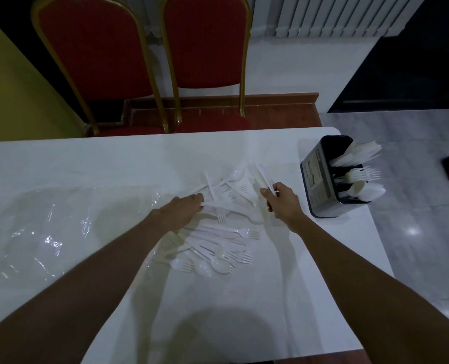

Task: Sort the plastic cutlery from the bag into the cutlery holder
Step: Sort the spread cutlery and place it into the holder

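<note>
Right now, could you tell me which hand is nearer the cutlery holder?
Right. The right hand, gripping cutlery, is beside the cutlery holder; the left hand rests farther off, on the pile.

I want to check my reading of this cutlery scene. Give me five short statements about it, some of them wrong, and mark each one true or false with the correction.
1. The cutlery holder stands upright near the right edge of the white table. True.
2. The cutlery holder is empty. False: forks and spoons already stand in it.
3. The right hand grips several white cutlery pieces. True.
4. The clear plastic bag lies to the right of the cutlery holder. False: it lies flat on the left part of the table.
5. A loose cutlery pile lies on the table between the two arms. True.
</note>
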`<state>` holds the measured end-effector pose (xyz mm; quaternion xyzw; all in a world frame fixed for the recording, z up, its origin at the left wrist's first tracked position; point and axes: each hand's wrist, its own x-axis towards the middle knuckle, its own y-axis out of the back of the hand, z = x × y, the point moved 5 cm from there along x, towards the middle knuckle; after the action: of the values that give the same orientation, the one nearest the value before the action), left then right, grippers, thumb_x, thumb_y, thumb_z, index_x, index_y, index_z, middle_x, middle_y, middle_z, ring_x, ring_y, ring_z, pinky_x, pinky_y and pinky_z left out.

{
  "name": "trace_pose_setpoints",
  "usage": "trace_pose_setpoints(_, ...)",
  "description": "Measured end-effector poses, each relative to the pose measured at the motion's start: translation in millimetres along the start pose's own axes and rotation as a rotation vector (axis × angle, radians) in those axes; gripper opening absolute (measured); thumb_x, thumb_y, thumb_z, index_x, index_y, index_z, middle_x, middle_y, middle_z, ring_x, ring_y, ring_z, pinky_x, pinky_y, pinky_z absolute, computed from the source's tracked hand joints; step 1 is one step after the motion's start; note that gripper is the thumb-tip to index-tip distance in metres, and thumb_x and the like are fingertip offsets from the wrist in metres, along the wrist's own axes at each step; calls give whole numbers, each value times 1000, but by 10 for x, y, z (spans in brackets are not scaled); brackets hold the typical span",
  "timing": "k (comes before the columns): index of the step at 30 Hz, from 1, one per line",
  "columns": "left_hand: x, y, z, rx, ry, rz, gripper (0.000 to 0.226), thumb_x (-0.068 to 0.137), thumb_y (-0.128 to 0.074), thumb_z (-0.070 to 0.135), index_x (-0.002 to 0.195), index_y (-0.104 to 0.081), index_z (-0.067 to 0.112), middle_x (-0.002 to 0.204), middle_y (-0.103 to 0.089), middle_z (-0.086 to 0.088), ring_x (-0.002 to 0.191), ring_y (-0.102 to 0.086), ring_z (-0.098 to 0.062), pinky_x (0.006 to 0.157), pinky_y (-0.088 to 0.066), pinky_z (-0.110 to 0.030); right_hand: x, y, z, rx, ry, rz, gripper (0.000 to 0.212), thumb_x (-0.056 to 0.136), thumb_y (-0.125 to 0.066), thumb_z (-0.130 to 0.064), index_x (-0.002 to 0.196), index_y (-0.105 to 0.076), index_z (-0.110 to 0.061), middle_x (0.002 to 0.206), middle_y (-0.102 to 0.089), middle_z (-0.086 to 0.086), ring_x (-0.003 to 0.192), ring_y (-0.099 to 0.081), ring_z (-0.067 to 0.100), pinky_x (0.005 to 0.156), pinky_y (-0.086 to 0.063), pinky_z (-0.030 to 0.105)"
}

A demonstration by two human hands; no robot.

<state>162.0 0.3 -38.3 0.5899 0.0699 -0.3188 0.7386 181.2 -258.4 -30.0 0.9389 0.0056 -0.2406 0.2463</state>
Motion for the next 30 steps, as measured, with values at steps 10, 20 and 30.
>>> trace_pose_setpoints(10, -335, 129, -181, -805, 366, -182, 41, 101, -24, 41, 114, -52, 13, 100, -47, -4, 82, -48, -15, 75, -36, -28, -115, 61, -71, -48, -21, -50, 22, 95, -56, -36, 95, -55, -14, 79, -61, 3, 64, -50, 14, 65, -44, 31)
trace_pose_setpoints(20, -91, 50, 276, -1207, 337, 372, 17, 84, -65, 3, 101, -68, 3, 80, -65, -8, 72, -60, -16, 65, -50, -21, -310, -229, -189, 105, -59, -192, 39, 78, -74, -48, 85, -62, -12, 68, -51, 1, 55, -47, 11, 48, -39, 24)
trace_pose_setpoints(30, 55, -16, 667, -1115, 345, 461, 38, 65, -85, 14, 83, -52, 11, 82, -70, -12, 63, -64, -14, 50, -44, -10, -199, -425, -143, 456, -241, -141, 31, 72, -83, -32, 86, -62, -14, 72, -47, 6, 54, -39, 12, 42, -31, 23)
